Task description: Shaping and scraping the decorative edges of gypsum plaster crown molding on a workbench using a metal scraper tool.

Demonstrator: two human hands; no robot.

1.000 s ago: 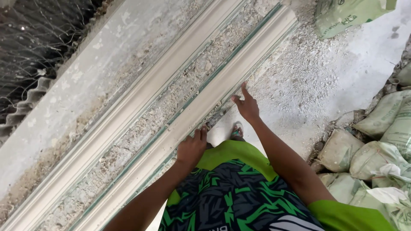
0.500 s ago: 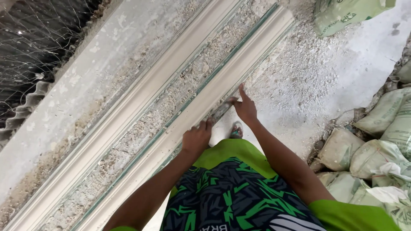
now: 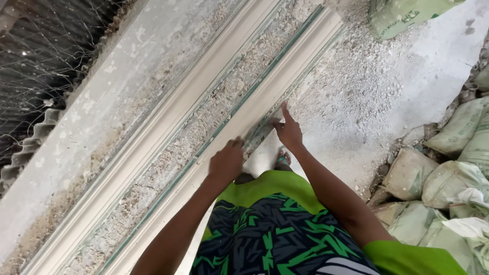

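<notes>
A: In the head view, where are the person's hands?

B: Both rest on the near white plaster moulding [image 3: 285, 71], a long strip that runs diagonally from lower left to upper right on the dusty surface [image 3: 122, 91]. The left hand [image 3: 226, 162] sits on its near edge, fingers curled down onto the plaster; whether they grip anything is hard to tell, since the hand is blurred.

A: And the right hand?

B: The right hand [image 3: 288, 131] lies a little further up the same strip. Its fingers are spread open, the forefinger stretched along the moulding, the thumb pressing at the edge. It holds nothing.

A: What lies around them?

B: A second moulding [image 3: 168, 117] runs parallel, just beyond, with a band of crumbled plaster rubble [image 3: 229, 97] between the two. To the right, filled sacks [image 3: 448, 173] are piled on the floor, and another green sack [image 3: 402, 15] lies at the top. One sandalled foot [image 3: 282, 158] shows below the right hand.
</notes>
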